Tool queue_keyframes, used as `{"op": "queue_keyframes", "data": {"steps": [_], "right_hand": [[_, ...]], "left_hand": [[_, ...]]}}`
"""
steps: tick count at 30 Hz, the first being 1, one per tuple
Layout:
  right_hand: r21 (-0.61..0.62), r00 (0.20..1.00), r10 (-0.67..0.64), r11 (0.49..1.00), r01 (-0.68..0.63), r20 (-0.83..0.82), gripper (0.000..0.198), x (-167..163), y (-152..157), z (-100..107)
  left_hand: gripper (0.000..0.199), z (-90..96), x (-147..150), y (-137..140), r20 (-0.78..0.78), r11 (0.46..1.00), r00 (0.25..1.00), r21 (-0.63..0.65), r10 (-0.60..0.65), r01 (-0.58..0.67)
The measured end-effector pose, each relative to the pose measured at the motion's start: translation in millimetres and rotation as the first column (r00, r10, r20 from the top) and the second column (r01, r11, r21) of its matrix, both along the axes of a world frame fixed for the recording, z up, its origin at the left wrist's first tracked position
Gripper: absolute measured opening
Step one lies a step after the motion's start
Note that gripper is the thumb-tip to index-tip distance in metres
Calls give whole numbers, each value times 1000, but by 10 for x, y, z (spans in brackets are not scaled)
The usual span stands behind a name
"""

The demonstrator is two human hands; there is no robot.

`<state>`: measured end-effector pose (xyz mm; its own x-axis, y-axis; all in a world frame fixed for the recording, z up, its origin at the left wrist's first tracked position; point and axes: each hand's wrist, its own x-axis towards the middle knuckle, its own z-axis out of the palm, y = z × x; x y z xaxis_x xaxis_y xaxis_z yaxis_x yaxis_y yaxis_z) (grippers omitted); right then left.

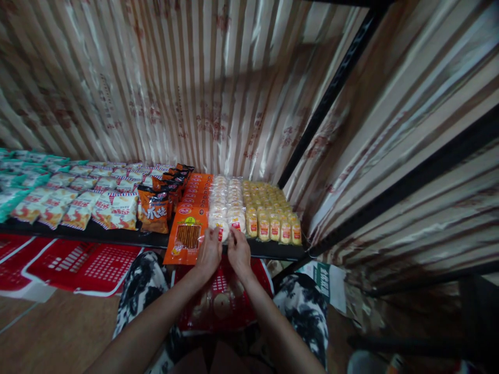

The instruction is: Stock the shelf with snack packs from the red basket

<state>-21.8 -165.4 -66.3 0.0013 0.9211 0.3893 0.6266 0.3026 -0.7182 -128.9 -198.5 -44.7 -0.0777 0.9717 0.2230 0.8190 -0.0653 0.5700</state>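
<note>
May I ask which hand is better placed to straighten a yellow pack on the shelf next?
Probably the right hand: it is at the front of the white packs, nearer the yellow packs, while the left hand is farther off, beside the flat orange packet.

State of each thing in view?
Left hand, partly curled, at the white packets
Right hand, likewise
Yellow packets, wrapped, in rows
Orange packets, overlapping
Dark bags, lined up
White bags, in rows
Teal bags, close together
Near basket, holding wrapped rounds
Left baskets, contents unclear
Shelf, stocked
Curtain, hanging in folds
</note>
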Motion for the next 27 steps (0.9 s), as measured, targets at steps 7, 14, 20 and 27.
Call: {"op": "queue_keyframes", "data": {"steps": [7,14,20,27], "right_hand": [[63,930,19,997,-45,366,49,182,160,178],[-58,844,103,995,-86,526,57,194,303,282],[-53,820,68,998,-46,568,54,192,254,276],[-111,798,170,985,-129,578,57,202,298,344]], "left_hand": [[41,-70,19,40,-135,1000,991,4,-14,15],[30,-43,78,105,-188,1000,982,22,8,-4],[21,19,85,146,-206,999,978,-19,36,-41],[22,21,91,182,-239,997,969,-25,60,-68]]}}
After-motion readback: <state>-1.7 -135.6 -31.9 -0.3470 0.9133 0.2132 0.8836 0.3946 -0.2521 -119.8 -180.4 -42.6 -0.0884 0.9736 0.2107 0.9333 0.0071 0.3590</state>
